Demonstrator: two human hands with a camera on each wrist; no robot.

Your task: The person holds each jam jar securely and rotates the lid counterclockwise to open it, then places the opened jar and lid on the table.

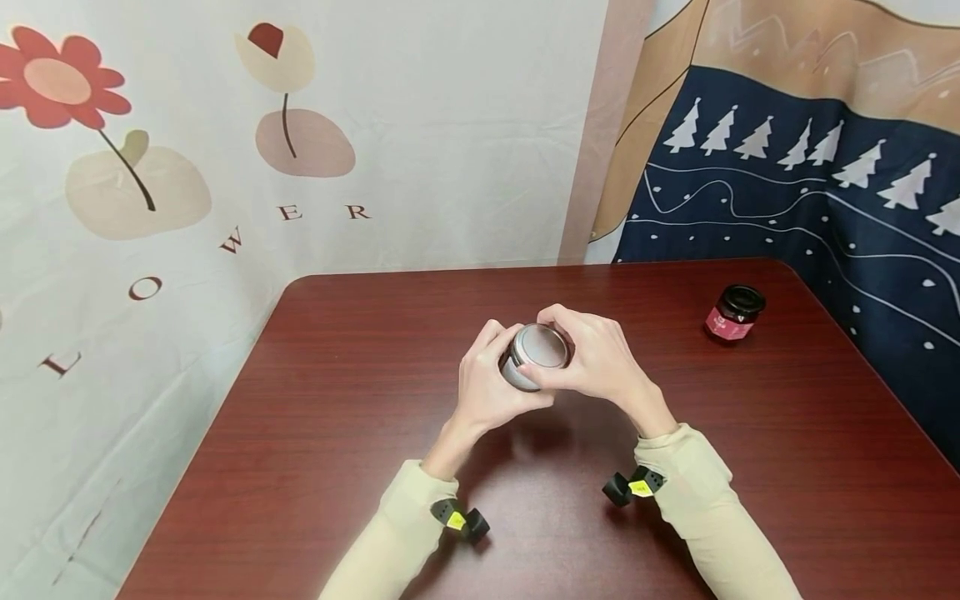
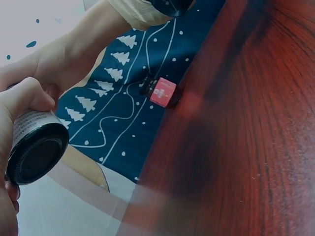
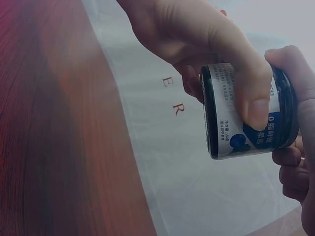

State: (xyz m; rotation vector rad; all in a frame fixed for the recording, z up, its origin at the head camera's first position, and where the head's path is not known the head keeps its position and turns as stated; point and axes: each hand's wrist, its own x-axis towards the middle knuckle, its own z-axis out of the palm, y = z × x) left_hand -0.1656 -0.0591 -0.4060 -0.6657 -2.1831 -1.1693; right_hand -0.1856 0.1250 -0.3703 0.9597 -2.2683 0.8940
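Observation:
Both hands hold a small glass jar (image 1: 514, 377) above the table. Its label (image 3: 221, 140) is white and blue with berries printed on it, and dark contents show at the base (image 2: 42, 153). My left hand (image 1: 491, 379) grips the jar's body, the thumb pressed along the label in the right wrist view. My right hand (image 1: 600, 354) has its thumb and fingers curled round the lid (image 1: 542, 345), which looks silvery from above and dark at its side (image 3: 289, 110). The lid sits on the jar. Part of the label is covered by the left thumb.
A second jar (image 1: 735, 314), with a black lid and pink label, stands at the back right of the reddish-brown table (image 1: 360, 350). Behind the table hang a pale flower-print cloth (image 1: 465, 167) and a dark blue cloth (image 1: 750, 196) with white trees.

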